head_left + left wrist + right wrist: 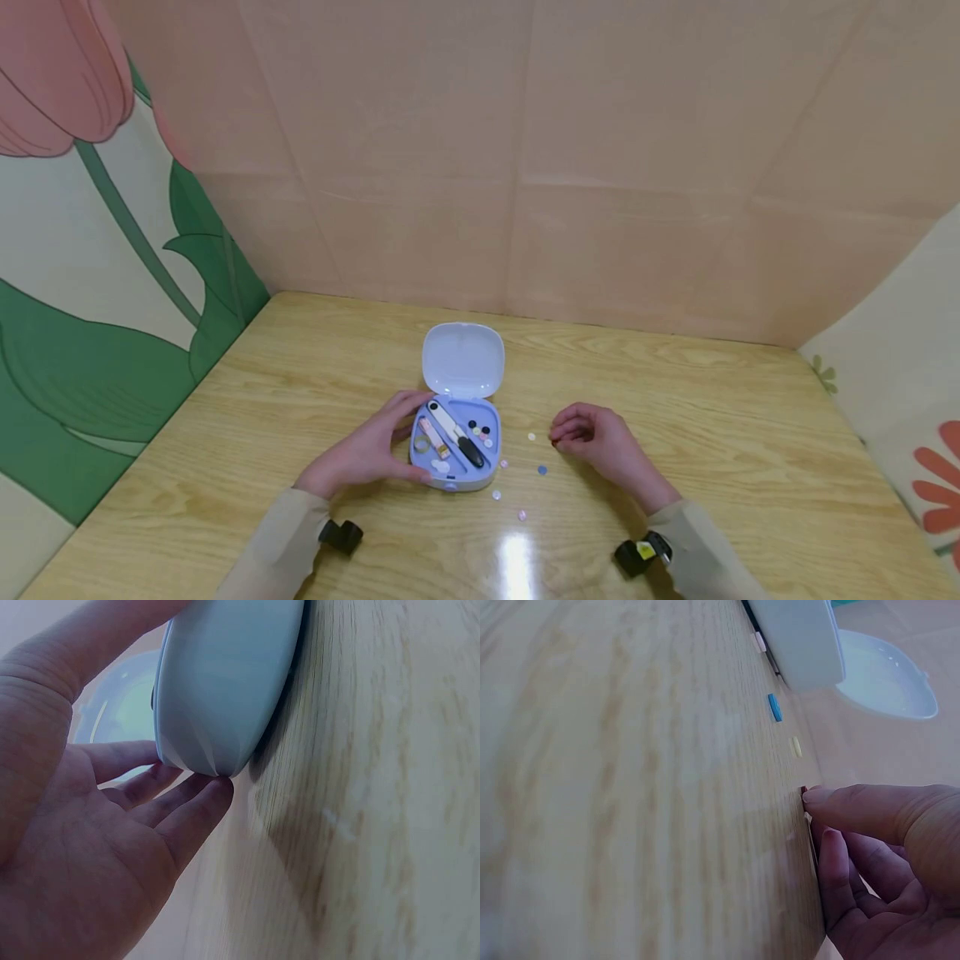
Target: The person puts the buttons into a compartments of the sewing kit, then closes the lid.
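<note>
1. A creased peach cloth backdrop (pixel 517 150) rises behind everything.
2. Below it spreads the pale wood-grain bench (pixel 337 358), a bright reflection on its near part.
3. A white side panel printed with a pink tulip and green leaves (pixel 97 350) borders the bench on the left; another, printed with red petals (pixel 941 492), on the right.
4. Two beige sleeves reach in from the near edge, a small black device strapped at each wrist.
5. The rounded periwinkle-blue plastic box (pixel 485 482) sits on the bench between the hands, nearer the left one, its pale lid (pixel 463 360) hinged back behind it.
6. The left hand (pixel 372 446) holds the box's left side, its grip set with thumb at the front edge and fingers towards the back.
7. The right hand (pixel 600 442), beyond the loose discs, has its grip pinched on a small dark-red piece at the bench surface.
8. A white-and-black slim tool (pixel 456 433) lies diagonally in the box, a pink strip (pixel 432 437) and an olive ring (pixel 422 444) to its left.
9. Small coloured discs (pixel 483 436) lie right of the tool.
10. Five loose discs, including a blue one (pixel 542 470) and a pale-yellow one (pixel 532 437), are scattered between box and right hand.
11. The dark-red piece (pixel 804 790) is mostly hidden by fingers.
</note>
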`<state>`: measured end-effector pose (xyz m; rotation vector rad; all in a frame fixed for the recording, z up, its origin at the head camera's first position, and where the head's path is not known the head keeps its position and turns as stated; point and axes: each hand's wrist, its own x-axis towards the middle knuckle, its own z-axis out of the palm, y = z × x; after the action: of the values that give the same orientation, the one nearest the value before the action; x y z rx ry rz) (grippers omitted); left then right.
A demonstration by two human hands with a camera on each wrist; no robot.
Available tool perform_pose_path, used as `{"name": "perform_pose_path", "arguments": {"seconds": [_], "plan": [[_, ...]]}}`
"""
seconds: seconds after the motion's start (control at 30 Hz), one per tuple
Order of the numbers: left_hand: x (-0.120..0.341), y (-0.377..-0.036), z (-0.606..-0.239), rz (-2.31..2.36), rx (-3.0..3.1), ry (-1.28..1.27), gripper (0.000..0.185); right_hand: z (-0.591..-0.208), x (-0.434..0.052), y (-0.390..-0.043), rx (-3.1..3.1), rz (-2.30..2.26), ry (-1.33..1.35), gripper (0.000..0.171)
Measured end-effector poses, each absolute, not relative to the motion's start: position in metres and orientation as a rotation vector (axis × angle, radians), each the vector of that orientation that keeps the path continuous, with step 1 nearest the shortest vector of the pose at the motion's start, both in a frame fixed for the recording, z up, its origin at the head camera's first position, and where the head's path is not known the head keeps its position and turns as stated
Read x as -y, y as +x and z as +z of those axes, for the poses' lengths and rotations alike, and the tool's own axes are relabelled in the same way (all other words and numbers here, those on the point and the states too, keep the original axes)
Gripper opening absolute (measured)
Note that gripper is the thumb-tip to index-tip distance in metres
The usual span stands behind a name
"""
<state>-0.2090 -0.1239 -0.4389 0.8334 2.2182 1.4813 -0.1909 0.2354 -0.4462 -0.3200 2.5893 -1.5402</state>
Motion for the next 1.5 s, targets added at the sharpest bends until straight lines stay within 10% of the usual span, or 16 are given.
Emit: {"name": "perform_pose_path", "arguments": {"seconds": [1.5], "plan": [[0.124,-0.209,-0.439,1.492,-2.213,0.834,0.102,-0.447,-0.239,-0.190,-2.594,-1.389,-0.441,0.015]]}}
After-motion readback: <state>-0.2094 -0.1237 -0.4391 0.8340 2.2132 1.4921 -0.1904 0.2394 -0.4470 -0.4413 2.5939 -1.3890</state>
